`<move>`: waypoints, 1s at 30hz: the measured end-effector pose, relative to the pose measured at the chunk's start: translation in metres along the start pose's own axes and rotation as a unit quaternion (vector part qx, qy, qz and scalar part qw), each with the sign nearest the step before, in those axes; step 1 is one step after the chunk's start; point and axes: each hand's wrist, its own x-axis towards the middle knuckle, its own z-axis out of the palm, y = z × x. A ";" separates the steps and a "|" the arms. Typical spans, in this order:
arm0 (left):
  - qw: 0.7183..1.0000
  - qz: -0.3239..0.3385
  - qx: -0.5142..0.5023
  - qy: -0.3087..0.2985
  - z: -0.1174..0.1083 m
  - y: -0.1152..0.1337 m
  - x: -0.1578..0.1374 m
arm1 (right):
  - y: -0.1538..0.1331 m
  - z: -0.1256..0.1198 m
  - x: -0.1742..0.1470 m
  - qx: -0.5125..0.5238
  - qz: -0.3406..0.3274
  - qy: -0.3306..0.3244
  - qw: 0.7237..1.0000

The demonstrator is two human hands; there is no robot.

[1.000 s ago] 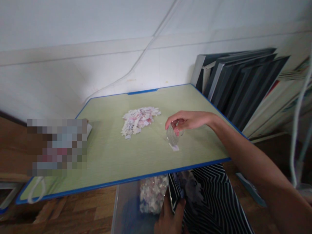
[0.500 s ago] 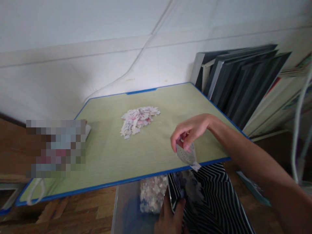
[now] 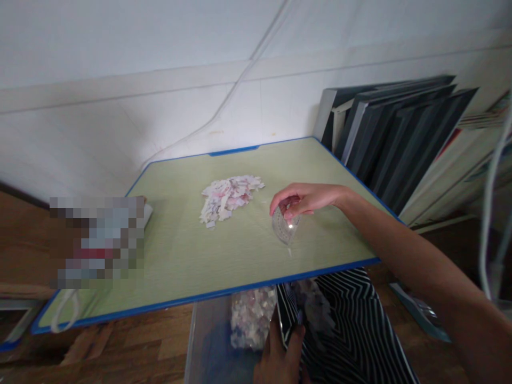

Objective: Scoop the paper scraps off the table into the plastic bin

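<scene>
My right hand is closed on a clear half-round protractor, holding it just above the green table near its front edge. To the left of it, a pile of torn white and pinkish paper scraps lies on the tabletop. Below the front edge, my left hand grips the folded rim of a black-and-white striped cloth. Paper scraps rest in a fold of this cloth beside the hand. My left fingertips are partly hidden by the rim.
The green table has a blue edge. A clear plastic bin with a bag of scraps stands below. Dark panels lean against the wall at right. A white cable loop hangs at the left corner.
My right hand has moved left and back over the table with the protractor. A paper scrap at the protractor's tip by the table edge is gone from there. My left hand keeps its grip.
</scene>
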 end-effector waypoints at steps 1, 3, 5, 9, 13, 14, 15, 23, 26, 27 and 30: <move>1.000 0.000 0.003 0.001 0.000 0.000 0.000 | 0.000 0.001 0.000 0.001 0.000 0.002 1.000; 1.000 0.002 0.003 0.003 0.000 0.001 -0.001 | 0.000 0.002 0.001 0.003 -0.006 0.000 1.000; 1.000 0.005 -0.001 0.002 -0.001 0.001 -0.002 | 0.000 0.003 0.002 0.006 -0.010 -0.007 1.000; 1.000 0.006 -0.006 0.006 -0.003 0.002 -0.004 | 0.001 0.004 0.004 0.003 0.012 -0.026 1.000; 1.000 -0.002 -0.001 0.011 -0.004 0.004 -0.004 | -0.004 0.006 0.002 -0.002 0.046 -0.093 0.995; 1.000 -0.002 -0.001 0.005 -0.004 0.004 -0.004 | -0.005 0.007 0.002 -0.003 0.051 -0.121 0.991; 1.000 0.000 0.000 0.000 -0.004 0.005 -0.004 | -0.007 0.008 0.001 -0.004 0.054 -0.147 0.988; 1.000 0.007 0.008 0.025 0.000 0.003 -0.004 | -0.012 0.009 -0.001 0.009 0.060 -0.218 0.974; 0.999 0.011 0.012 0.042 0.002 0.002 -0.004 | -0.013 0.007 -0.005 0.023 0.072 -0.273 0.959; 0.999 0.012 0.009 0.041 0.003 0.001 -0.004 | -0.013 0.006 -0.006 0.030 0.071 -0.278 0.958; 1.000 0.007 0.003 0.025 0.002 0.001 -0.003 | -0.010 0.003 -0.007 0.049 0.041 -0.208 0.976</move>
